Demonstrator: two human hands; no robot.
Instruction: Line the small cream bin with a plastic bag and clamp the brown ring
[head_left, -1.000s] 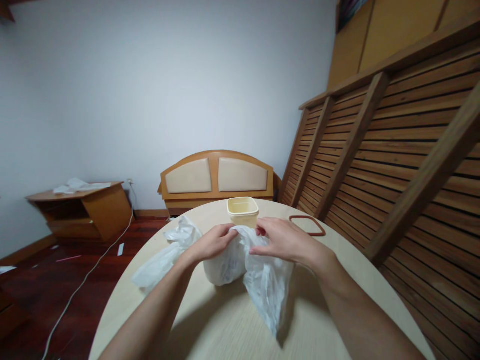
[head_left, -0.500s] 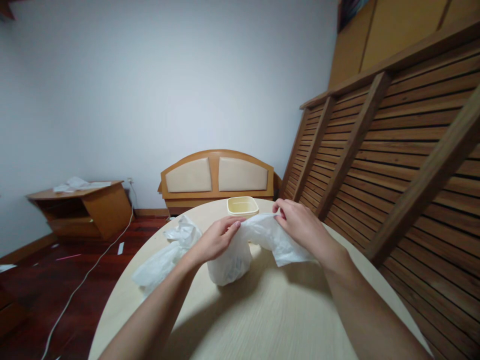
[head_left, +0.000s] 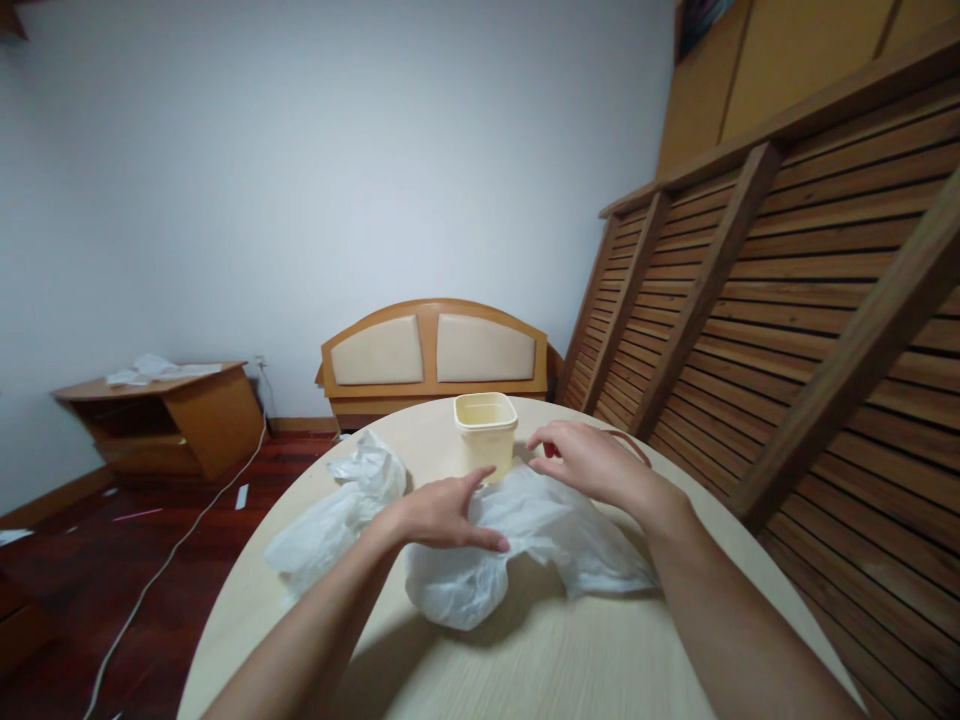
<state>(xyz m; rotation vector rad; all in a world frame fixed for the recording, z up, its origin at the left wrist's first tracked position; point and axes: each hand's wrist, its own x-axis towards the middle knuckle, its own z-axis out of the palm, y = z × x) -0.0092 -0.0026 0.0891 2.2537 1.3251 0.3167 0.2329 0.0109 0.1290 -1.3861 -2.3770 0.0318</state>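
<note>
A crumpled white plastic bag (head_left: 551,525) lies spread on the round table. My left hand (head_left: 448,512) is over its left part, thumb and forefinger spread wide; whether it touches the plastic I cannot tell. Just above the bag's far edge is my right hand (head_left: 581,460), fingers bent and thumb apart, with nothing visible between them. An open cream plastic tub (head_left: 487,445) stands upright behind the bag, between my two hands. A second crumpled white bag (head_left: 337,515) rests to the left, partly behind my left forearm.
The round pale wooden table (head_left: 600,650) fills the front. A thin reddish-brown strip (head_left: 632,445) shows behind my right wrist. A slatted wooden frame (head_left: 712,350) leans along the right, and a headboard (head_left: 433,350) is beyond the table. A white cable (head_left: 180,545) crosses the floor.
The white bag, earlier held up between both hands, has dropped onto the table. Both hands have let go and lowered a little, uncovering more of the tub.
</note>
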